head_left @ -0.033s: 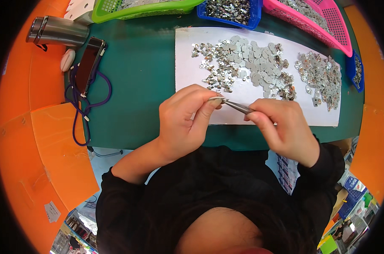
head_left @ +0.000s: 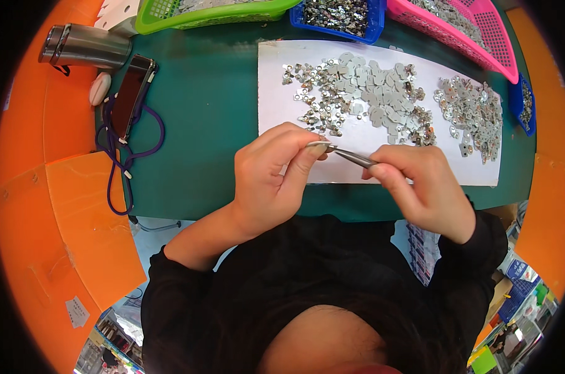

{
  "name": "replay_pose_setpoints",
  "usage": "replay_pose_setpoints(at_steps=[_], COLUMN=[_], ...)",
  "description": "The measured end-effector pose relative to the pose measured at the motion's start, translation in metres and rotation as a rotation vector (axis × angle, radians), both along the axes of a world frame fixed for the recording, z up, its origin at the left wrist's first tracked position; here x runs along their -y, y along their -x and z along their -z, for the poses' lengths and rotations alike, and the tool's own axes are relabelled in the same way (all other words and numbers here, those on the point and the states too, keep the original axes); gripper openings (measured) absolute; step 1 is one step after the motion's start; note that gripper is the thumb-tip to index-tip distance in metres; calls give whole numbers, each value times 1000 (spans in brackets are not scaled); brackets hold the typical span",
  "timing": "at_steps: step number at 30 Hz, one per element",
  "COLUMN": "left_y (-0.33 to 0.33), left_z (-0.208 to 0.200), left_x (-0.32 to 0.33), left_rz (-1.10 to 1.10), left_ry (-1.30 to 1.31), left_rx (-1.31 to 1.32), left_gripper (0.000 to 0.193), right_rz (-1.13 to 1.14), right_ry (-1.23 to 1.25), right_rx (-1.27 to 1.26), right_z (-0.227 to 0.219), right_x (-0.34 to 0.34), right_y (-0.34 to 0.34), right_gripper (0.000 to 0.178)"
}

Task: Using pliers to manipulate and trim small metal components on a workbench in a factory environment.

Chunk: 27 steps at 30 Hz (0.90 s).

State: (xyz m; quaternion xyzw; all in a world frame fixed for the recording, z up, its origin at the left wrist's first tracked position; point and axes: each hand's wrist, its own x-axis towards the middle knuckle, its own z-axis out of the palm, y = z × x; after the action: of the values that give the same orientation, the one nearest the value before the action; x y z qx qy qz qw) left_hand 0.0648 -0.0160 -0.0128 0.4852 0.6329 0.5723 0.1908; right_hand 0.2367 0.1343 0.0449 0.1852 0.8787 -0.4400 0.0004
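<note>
Over the near edge of the white board (head_left: 276, 87), my left hand (head_left: 273, 171) pinches a small, flat, pale grey metal piece (head_left: 318, 144) between thumb and forefinger. My right hand (head_left: 422, 187) is closed on metal tweezers (head_left: 354, 157), angled to the left with their tips right beside that piece. Whether the tips touch it or grip anything is too small to tell. Just beyond my hands lie a pile of flat grey metal plates (head_left: 382, 93) and many small shiny fittings (head_left: 323, 109). A second heap of metal parts (head_left: 472, 115) spreads over the board's right side.
Along the far edge stand a green basket (head_left: 214, 17), a blue bin (head_left: 337, 31) and a pink basket (head_left: 457, 47), all holding metal parts. A smaller blue bin (head_left: 518, 106) sits at right. A steel flask (head_left: 95, 47) and a phone (head_left: 135, 93) with a purple cord (head_left: 161, 128) lie left.
My right hand has shifted slightly to the right with the tweezers, whose tips sit a little farther right. My left hand stays in about the same place, still pinching the piece.
</note>
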Motion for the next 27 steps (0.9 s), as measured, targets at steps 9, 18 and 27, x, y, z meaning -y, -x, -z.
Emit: replay_pose_setpoints(at_steps=[9,18,27], left_y=[-5,-5,-8], left_z=[-6,-8,-7], left_x=[-3,0,1], left_rz=[30,19,-20], left_ry=[-19,-4,-36], left_rx=[91,77,80], left_gripper=[4,3,3], right_rz=[24,-21,-34], right_ry=[-47,-67,-55], right_rx=[-95,-88,-108], right_z=[6,0,1], right_x=[5,5,6], right_y=[1,2,5], right_gripper=[19,18,17])
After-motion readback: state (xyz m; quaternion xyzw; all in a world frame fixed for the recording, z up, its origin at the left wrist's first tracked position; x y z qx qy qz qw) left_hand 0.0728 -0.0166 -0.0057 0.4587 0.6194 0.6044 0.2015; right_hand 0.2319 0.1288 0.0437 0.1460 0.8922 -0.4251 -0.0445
